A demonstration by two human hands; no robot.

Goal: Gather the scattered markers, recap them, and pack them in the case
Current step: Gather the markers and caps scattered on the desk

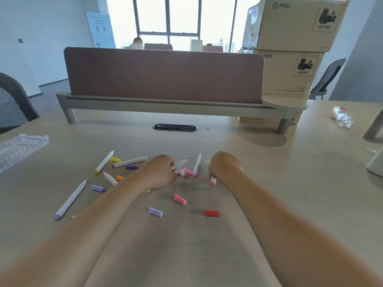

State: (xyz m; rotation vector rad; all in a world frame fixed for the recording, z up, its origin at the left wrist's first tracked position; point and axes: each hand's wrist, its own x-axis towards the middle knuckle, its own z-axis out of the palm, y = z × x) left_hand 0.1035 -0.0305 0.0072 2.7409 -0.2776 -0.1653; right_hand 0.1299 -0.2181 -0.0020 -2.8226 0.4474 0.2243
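Office desk (269, 183), light wood, backed by a partition (163, 75) and stacked cartons (294, 25). A bundle of uncapped markers (181, 164) is gripped in the left hand (159, 172), fingers curled round it, prob. gathered first for recapping. An orange-ended marker (213, 180) is enclosed by the curled right hand (224, 166). Loose caps, e.g. a red cap (211, 213), are scattered betw. the arms. The clear case (20, 148) is left well apart, far left, w/ stray markers lying in the way.

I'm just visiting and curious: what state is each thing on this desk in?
left hand, grips several uncapped markers.
right hand, curled round an orange-ended marker.
loose markers, uncapped, lying scattered.
caps, off, scattered.
case, lying flat, far left.
bottle, crumpled, on its side.
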